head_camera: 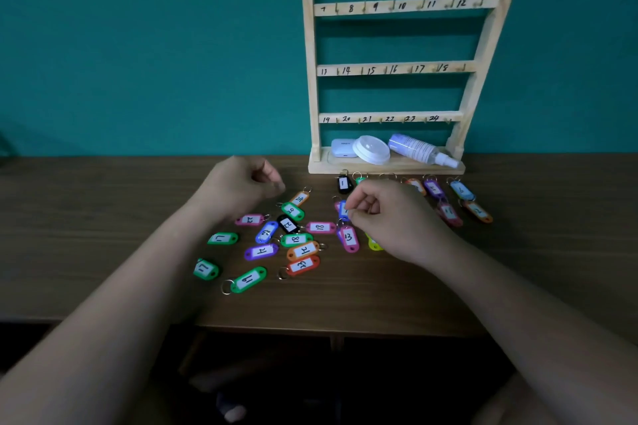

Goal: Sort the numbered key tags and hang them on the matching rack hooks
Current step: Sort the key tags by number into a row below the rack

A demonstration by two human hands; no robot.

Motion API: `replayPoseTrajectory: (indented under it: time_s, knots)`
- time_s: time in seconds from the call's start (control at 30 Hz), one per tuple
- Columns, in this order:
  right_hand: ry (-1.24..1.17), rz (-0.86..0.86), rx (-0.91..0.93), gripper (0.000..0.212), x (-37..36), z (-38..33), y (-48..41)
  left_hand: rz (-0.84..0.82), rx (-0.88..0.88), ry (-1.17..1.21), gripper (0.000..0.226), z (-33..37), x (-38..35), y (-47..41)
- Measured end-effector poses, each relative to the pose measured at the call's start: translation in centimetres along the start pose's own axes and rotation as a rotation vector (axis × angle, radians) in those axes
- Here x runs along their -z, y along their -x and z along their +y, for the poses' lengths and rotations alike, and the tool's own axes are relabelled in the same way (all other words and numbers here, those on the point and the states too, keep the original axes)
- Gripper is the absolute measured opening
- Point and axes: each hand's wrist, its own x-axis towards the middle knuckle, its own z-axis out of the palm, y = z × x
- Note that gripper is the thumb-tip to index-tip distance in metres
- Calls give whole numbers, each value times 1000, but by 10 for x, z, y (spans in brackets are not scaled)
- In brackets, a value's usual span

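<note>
Plastic key tags [296, 239] in green, pink, orange, purple, blue, black and red are lying scattered on the dark wooden surface [103, 217]. Each is showing a white paper window with a handwritten number and carrying a metal split ring at one end. Most are sitting in a loose heap between the two hands, and a shorter row is lying just in front of the wooden rack [309, 45], starting with the black tag 1 [342, 183].

The green tag 19 [248, 279] is lying on a diagonal, its ring pointing toward the near left. The pink tag 13 [349, 238] is running almost front to back with its ring end toward the rack. The pink tag 18 [320, 227] is lying crosswise.

The right hand [386, 214] is curling over the heap, thumb and forefinger pinching a blue tag [343, 210] whose long axis is running roughly front to back. The left hand [241, 186] is hovering above the surface with fingers loosely curled, nothing showing in them.

The blue tag's number is hiding behind the fingertips. A yellow tag [374, 244] is peeking out from under the right hand, and a green tag [360, 179] beside tag 1 is mostly covered. The tags in the far-right row are blurring, so most of their numbers cannot be read. The rack's top is running out of view, with bare hooks [336, 8] showing on rails numbered 7 to 24.
</note>
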Motion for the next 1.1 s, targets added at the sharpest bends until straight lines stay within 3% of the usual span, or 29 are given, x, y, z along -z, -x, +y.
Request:
replayPoseTrajectory:
  time_s: [0.63, 0.93, 1.1]
  knots:
    - [42, -71, 222, 11, -32, -17, 9, -286, -22, -244, 12, -9, 23, 29]
    - [116, -109, 303, 5, -42, -16, 10, -256, -52, -276, 10, -12, 21, 32]
    - [113, -95, 303, 5, -41, -17, 10, -54, 13, -239, 7, -20, 29, 20]
